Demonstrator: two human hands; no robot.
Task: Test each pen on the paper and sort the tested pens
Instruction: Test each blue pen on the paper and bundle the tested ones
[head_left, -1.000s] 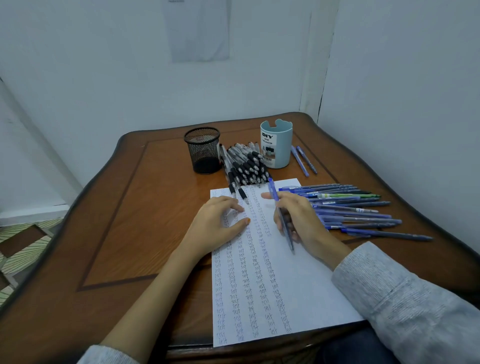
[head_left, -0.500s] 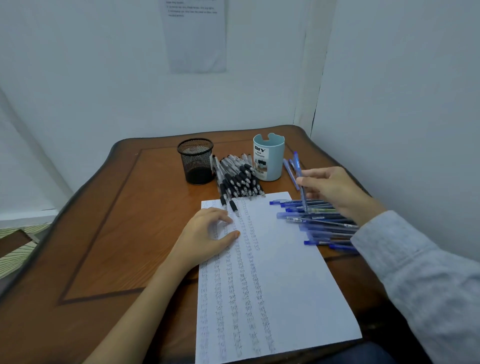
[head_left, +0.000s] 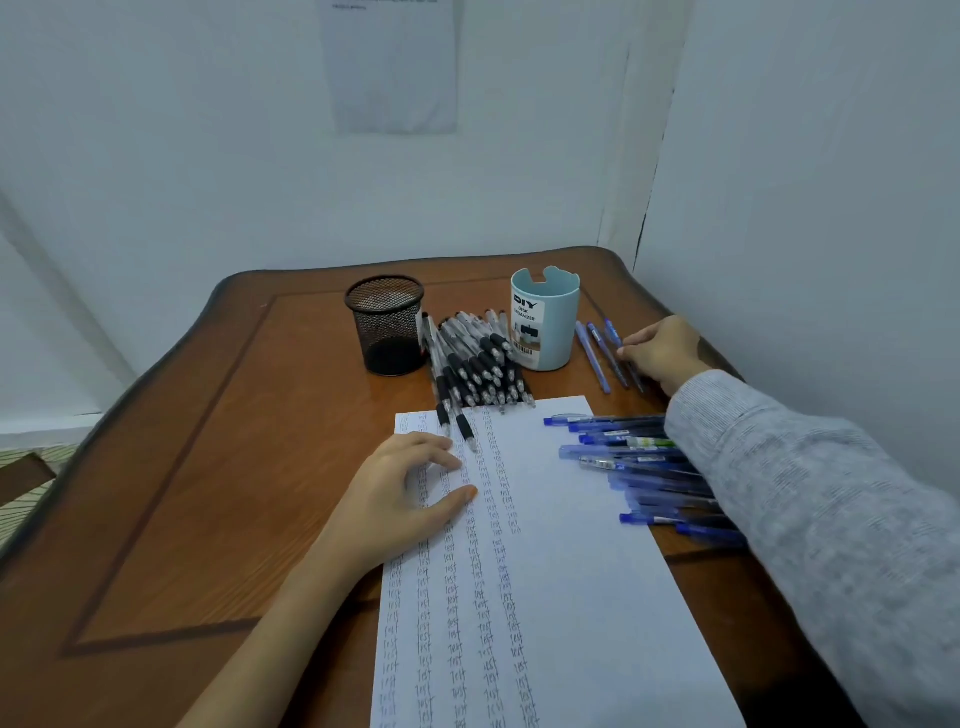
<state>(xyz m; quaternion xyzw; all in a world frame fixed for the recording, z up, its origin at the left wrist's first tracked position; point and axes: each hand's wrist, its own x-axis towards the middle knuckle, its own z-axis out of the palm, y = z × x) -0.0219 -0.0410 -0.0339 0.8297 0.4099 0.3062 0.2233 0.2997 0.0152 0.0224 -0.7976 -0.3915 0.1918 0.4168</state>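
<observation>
Head view: the paper (head_left: 561, 571) carries columns of "test", and a black pen pile (head_left: 478, 364) lies left of the blue cup (head_left: 545, 317), so that colour looks finished. Only three blue pens lie right of the cup, and the blue heap (head_left: 634, 467) nearer than it likely awaits testing. The right hand (head_left: 660, 353) pinches the outermost blue pen (head_left: 613, 332) right of the cup. The left hand (head_left: 405, 493) rests on the paper, fingers spread.

1. The grey sleeve (head_left: 810, 519) hides the right ends of the blue pens (head_left: 613, 452).
2. The paper (head_left: 571, 597) runs off the near edge.
3. The wall sheet (head_left: 395, 78) is cut off at the top, and its print is unreadable.
4. The right hand (head_left: 662, 353) has an unclear hold on the far pen (head_left: 613, 335).
</observation>
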